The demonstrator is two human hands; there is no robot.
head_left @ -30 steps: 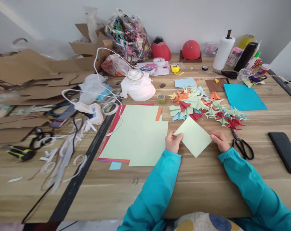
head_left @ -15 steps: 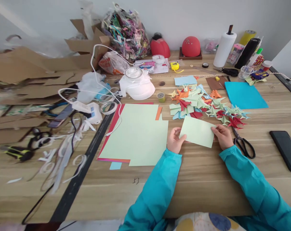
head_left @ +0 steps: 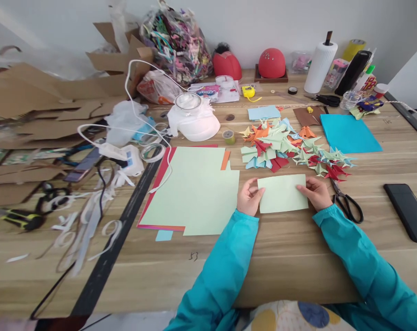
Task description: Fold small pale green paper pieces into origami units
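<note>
Between my two hands is a pale green sheet of paper (head_left: 283, 195), a small rectangle held level above the wooden table. My left hand (head_left: 249, 196) pinches its left edge, thumb on top. At its upper right, my right hand (head_left: 315, 192) grips it the same way; the fingers beneath are hidden. Just beyond the sheet lies a pile of folded paper pieces (head_left: 274, 142) in green, red, orange and blue. Larger pale green sheets (head_left: 198, 193) lie left of my left hand, over red and orange ones. Black-handled scissors (head_left: 348, 207) rest beside my right hand.
A black phone (head_left: 407, 211) lies at the right. Behind the pile are blue sheets (head_left: 351, 133) and a roll of tape (head_left: 228, 136). Cables, a power strip (head_left: 134, 161) and cardboard (head_left: 25, 92) crowd the left side. A white paper roll (head_left: 321, 69) stands at the back.
The pale green sheet has turned from a slant to nearly level, its right side raised. My right thumb has shifted left, further onto the sheet. The view has moved slightly.
</note>
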